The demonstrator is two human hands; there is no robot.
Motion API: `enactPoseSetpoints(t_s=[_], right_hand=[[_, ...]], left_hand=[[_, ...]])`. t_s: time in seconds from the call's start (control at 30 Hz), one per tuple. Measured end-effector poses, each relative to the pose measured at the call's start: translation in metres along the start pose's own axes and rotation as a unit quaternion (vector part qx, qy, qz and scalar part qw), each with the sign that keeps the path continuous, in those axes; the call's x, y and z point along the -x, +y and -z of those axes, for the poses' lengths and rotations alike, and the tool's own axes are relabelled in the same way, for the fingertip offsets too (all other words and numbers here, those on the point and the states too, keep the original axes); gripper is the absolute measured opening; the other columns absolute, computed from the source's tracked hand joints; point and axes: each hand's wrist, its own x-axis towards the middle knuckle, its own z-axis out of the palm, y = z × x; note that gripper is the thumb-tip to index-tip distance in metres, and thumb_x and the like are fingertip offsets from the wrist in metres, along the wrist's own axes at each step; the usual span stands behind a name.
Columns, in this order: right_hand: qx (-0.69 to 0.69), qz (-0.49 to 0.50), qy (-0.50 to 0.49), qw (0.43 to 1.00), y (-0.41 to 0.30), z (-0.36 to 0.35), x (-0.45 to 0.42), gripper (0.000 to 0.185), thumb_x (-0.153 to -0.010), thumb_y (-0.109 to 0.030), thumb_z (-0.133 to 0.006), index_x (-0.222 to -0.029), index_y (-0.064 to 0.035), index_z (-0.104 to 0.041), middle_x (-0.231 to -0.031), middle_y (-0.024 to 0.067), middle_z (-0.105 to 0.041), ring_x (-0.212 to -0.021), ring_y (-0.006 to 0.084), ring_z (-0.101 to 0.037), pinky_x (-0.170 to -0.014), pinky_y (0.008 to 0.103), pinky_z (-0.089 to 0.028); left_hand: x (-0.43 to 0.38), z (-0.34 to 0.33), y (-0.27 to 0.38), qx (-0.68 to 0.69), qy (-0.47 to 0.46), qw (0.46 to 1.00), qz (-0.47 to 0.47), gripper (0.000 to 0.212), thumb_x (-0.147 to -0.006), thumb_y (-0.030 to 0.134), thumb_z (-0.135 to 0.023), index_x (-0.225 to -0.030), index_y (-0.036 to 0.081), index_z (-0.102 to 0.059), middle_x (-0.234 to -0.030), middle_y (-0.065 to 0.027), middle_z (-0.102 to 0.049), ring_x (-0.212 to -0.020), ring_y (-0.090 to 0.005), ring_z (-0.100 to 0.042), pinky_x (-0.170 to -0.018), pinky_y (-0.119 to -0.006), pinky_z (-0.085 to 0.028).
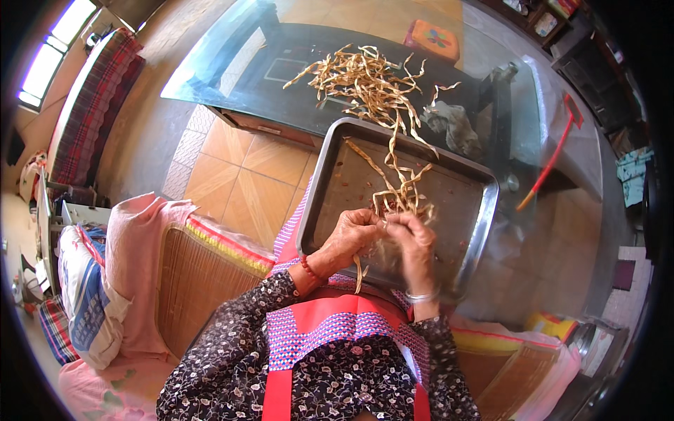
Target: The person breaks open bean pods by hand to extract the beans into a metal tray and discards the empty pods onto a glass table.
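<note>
Over a rectangular metal tray (pixel 337 173) my left hand (pixel 354 234) and my right hand (pixel 413 237) meet, fingertips pinched close together on a dried bean pod. The right hand is blurred. A piece of pod hangs below the left palm. Several long, twisted dried pods (pixel 405 184) lie in the tray just beyond my fingers, with small reddish beans (pixel 384 202) among and near them. At the tray's far edge a heap of dried pods (pixel 363 79) rests on a glass-topped table, some trailing over the rim. What exactly sits between the fingertips is partly hidden.
A crumpled grey cloth (pixel 453 126) lies on the glass table (pixel 210 79), right of the heap. An orange stool (pixel 434 39) stands beyond. A red-handled tool (pixel 553 152) is at the right. Cane-seated, cloth-draped seating (pixel 205 279) flanks me on both sides.
</note>
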Motion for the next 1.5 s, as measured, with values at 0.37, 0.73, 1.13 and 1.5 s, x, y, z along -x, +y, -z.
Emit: enactPoseSetpoints(t_s=[0.37, 0.73, 1.13, 1.5], right_hand=[[0.112, 0.106, -0.050, 0.987, -0.014, 0.004, -0.005, 0.010, -0.080, -0.001, -0.063, -0.089, 0.0008, -0.063, -0.079, 0.0069, -0.063, -0.071, 0.0133, -0.061, -0.063, 0.0251, -0.051], [0.046, 0.013, 0.062, 0.997, -0.010, 0.000, 0.000, 0.013, -0.091, -0.013, -0.052, -0.087, -0.0013, -0.057, -0.068, 0.0029, -0.057, -0.056, 0.0094, -0.053, -0.050, 0.0236, -0.044], [0.106, -0.001, 0.066, 0.992, -0.011, 0.015, 0.009, 0.029, -0.084, -0.010, -0.061, -0.110, -0.0028, -0.054, -0.084, 0.0072, -0.061, -0.066, 0.0118, -0.058, -0.059, 0.0246, -0.049], [0.177, 0.177, 0.056, 0.967, -0.024, -0.020, 0.014, 0.056, -0.073, -0.011, -0.068, -0.122, -0.0011, -0.042, -0.117, 0.0187, -0.047, -0.111, 0.0341, -0.047, -0.092, 0.0386, -0.042]], left_hand=[[-0.003, 0.005, -0.007, -0.268, -0.010, 0.948, -0.171, 0.009, -0.084, 0.008, -0.060, -0.082, 0.000, -0.061, -0.064, 0.0008, -0.056, -0.058, -0.0053, -0.048, -0.049, -0.021, -0.037], [0.000, -0.004, 0.003, -0.254, -0.046, 0.958, -0.127, 0.010, -0.085, 0.010, -0.059, -0.086, 0.000, -0.061, -0.067, 0.0005, -0.058, -0.062, -0.0057, -0.051, -0.053, -0.021, -0.040], [-0.011, -0.003, 0.004, 0.208, 0.013, 0.978, 0.001, 0.005, -0.088, 0.009, -0.055, -0.085, 0.005, -0.053, -0.072, -0.0025, -0.052, -0.047, -0.0032, -0.035, -0.036, -0.018, -0.026], [-0.005, -0.034, 0.012, 0.204, 0.076, 0.973, -0.076, 0.004, -0.089, 0.005, -0.051, -0.093, 0.003, -0.053, -0.077, -0.0060, -0.057, -0.070, -0.0129, -0.057, -0.062, -0.024, -0.050]])
